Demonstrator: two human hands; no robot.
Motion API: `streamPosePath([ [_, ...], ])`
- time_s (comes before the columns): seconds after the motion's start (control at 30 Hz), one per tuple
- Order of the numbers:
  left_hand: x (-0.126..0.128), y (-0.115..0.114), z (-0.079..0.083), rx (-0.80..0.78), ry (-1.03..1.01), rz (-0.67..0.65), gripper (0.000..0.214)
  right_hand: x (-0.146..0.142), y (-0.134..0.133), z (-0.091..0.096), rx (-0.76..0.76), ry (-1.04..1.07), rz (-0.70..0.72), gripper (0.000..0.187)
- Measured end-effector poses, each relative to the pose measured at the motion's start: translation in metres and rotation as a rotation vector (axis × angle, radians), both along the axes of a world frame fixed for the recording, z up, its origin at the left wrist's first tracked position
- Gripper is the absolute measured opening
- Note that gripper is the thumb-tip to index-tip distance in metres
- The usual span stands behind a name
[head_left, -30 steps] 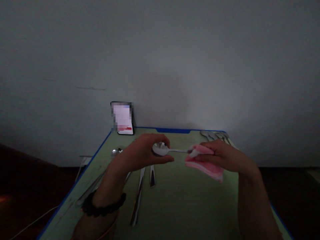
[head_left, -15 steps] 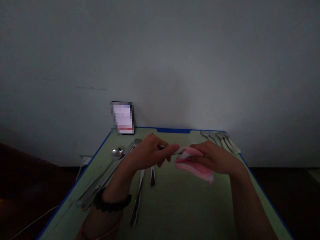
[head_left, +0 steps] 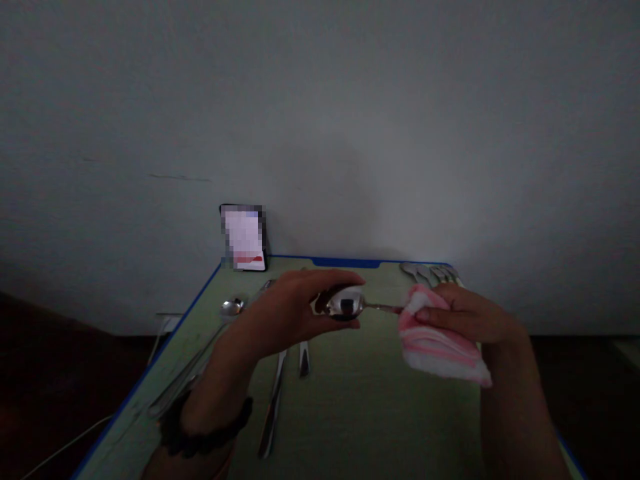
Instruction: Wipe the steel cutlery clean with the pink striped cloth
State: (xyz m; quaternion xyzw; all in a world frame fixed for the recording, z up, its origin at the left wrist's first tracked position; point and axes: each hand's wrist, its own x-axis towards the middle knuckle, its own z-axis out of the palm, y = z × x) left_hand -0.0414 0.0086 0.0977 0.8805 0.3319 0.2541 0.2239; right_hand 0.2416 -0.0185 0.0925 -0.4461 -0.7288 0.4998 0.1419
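Observation:
A shiny metal spoon [head_left: 345, 303] is held level above the table, its bowl to the left and its handle to the right. My left hand [head_left: 300, 307] is around the bowl, with fingers along the upper edge and thumb along the lower. My right hand [head_left: 463, 313] is closed on a pink and white cloth [head_left: 440, 347], which covers the far end of the spoon's handle. The cloth's loose part hangs down below the fingers. Under my left hand and forearm lie table knives [head_left: 273, 407] and other long metal cutlery [head_left: 187, 380], partly hidden.
Another spoon [head_left: 233, 306] lies at the table's left. Several spoons and forks [head_left: 425, 272] are grouped at the back right, partly behind my right hand. A phone [head_left: 244, 237] leans on the wall at the back left. The green table [head_left: 370, 413] has a blue rim.
My right hand and the cloth have moved right along the spoon's handle. My left hand has shifted from the handle to the bowl, which now shows.

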Motion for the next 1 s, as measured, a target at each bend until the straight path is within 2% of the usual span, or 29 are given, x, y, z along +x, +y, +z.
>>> streamPosePath([
  [0.1, 0.003, -0.005, 0.002, -0.004, 0.084, -0.02, 0.039, -0.006, 0.0, 0.004, -0.005, -0.036, 0.024, 0.034],
  [0.23, 0.013, -0.009, 0.002, 0.003, 0.154, -0.029, 0.051, -0.015, 0.001, 0.009, 0.08, -0.099, 0.063, 0.037],
  [0.33, 0.025, -0.009, -0.003, 0.026, 0.22, -0.03, 0.051, -0.024, 0.003, 0.009, 0.161, -0.149, 0.111, 0.035],
  [0.5, 0.035, -0.006, -0.011, 0.037, 0.305, -0.061, 0.048, -0.041, 0.007, 0.004, 0.21, -0.177, 0.169, 0.029],
  [0.8, 0.03, -0.001, -0.01, 0.02, 0.277, -0.04, 0.047, -0.041, 0.011, 0.0, 0.225, -0.154, 0.151, 0.029],
  [1.0, 0.024, 0.002, -0.009, 0.015, 0.229, -0.007, 0.048, -0.034, 0.012, -0.001, 0.18, -0.163, 0.099, 0.03],
])
